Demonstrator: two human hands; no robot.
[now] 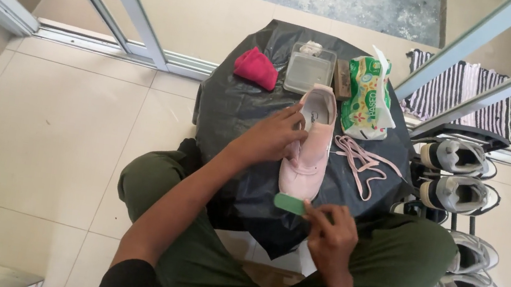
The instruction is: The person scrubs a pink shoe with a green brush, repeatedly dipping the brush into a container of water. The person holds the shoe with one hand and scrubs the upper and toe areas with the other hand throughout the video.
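A pale pink shoe (311, 152) without laces lies on a small table covered in black plastic sheet (234, 106), toe toward me. My left hand (273, 136) rests on the shoe's left side, fingers at its opening, holding it steady. My right hand (331, 232) is closed on a small green flat tool (290, 203), whose tip sits at the toe of the shoe. Loose pink laces (361, 160) lie just right of the shoe.
At the table's far side sit a red cloth (257, 67), a clear plastic box (310, 69), a brown brush (343, 79) and a green-and-white packet (368, 100). A shoe rack (465, 188) with grey sneakers stands right. Striped fabric (465, 94) lies beyond the glass door frame.
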